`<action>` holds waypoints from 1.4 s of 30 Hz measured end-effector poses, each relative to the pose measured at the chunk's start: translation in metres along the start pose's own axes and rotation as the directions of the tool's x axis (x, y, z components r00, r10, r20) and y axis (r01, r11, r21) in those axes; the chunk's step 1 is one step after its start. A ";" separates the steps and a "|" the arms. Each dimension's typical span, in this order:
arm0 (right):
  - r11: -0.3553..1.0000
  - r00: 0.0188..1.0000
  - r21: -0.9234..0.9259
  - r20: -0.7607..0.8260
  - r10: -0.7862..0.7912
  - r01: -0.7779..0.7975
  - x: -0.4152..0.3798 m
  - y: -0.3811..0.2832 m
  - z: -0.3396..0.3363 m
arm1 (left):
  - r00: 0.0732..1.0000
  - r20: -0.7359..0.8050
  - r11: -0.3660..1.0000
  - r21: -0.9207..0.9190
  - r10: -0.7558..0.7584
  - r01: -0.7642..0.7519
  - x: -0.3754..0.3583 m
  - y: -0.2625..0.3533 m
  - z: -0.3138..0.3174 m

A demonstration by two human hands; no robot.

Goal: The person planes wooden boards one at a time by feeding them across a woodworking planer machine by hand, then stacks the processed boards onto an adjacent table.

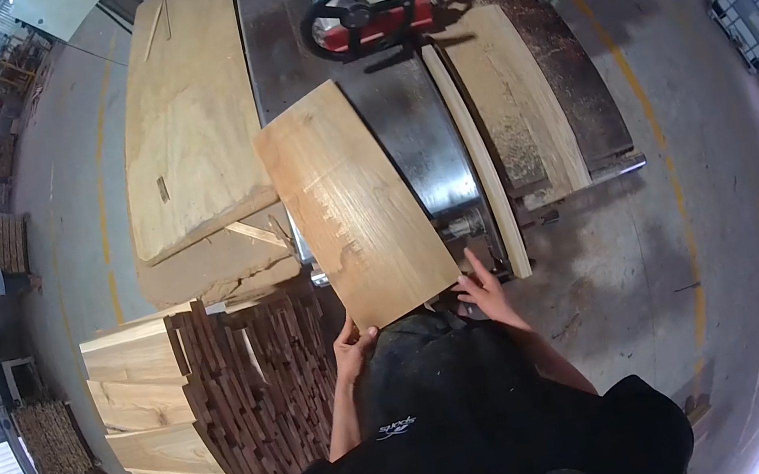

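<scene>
A wide, light-brown wooden board [353, 201] lies at a slant over the dark metal machine table [413, 140], its near end reaching past the table's front toward my body. My left hand [353, 348] is closed on the near left corner, thumb on top and the other fingers partly hidden. At the near right corner, my right hand [482, 290] grips the board's edge with its thumb, while the index finger stretches forward beside it. Its lower fingers are partly hidden. A long narrow wooden fence strip [477, 159] runs along the table to the right of the board.
A black handwheel [358, 15] stands on the machine ahead. To the left is a large plywood sheet [191, 118] with wood scraps on it. Stacked boards [142, 385] and dark-edged strips [264, 389] sit at lower left. Sawdust covers a side board [500, 84].
</scene>
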State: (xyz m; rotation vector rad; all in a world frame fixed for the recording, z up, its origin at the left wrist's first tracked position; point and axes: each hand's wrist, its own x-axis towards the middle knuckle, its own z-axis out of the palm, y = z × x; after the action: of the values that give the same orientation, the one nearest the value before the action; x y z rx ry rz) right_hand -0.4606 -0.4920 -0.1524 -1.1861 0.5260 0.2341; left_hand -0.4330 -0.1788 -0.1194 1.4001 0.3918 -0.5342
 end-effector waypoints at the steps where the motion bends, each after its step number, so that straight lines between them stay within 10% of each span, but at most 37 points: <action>1: 0.998 1.000 -0.059 0.011 0.023 -0.022 -0.005 0.003 -0.002 | 0.999 0.033 0.999 -0.043 0.034 -0.032 0.002 -0.006 -0.001; 6: 0.993 0.997 0.097 0.059 0.056 -0.062 -0.007 0.020 -0.013 | 0.994 -0.007 0.981 0.161 -0.106 0.106 0.019 0.013 0.005; 13: 0.882 0.951 0.409 -0.091 0.295 -0.234 0.009 -0.001 0.010 | 0.976 0.217 0.971 0.227 0.026 -0.076 0.062 0.042 0.043; 25: 0.918 0.932 0.309 -0.179 0.314 -0.250 0.035 -0.005 0.007 | 0.939 0.330 0.922 0.328 0.093 -0.207 0.082 0.035 0.045; 29: 0.943 0.927 0.252 -0.249 0.281 -0.219 0.030 -0.006 0.005 | 0.778 0.409 0.446 0.650 0.478 -0.615 0.093 0.045 0.036; 33: 0.939 0.929 0.209 -0.199 0.313 -0.272 0.031 -0.016 -0.002 | 0.609 0.598 0.016 0.706 0.521 -0.708 0.097 0.073 0.037; 37: 0.928 0.919 0.125 -0.142 0.367 -0.351 0.034 -0.017 -0.008 | 0.828 0.493 0.566 0.615 0.266 -0.548 0.100 0.068 0.034; 40: 0.928 0.920 0.039 -0.122 0.373 -0.371 0.032 -0.024 -0.013 | 0.820 0.528 0.466 0.682 0.221 -0.564 0.104 0.061 0.031; 42: 0.915 0.907 -0.017 -0.141 0.396 -0.402 0.034 -0.023 -0.018 | 0.791 0.547 0.667 0.483 0.275 -0.567 0.108 0.062 0.032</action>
State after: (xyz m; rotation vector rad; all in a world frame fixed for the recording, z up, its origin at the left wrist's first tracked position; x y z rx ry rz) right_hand -0.4260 -0.5203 -0.1562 -1.1349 0.8886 0.5216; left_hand -0.3107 -0.2182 -0.1244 1.8850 -0.5526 -0.5791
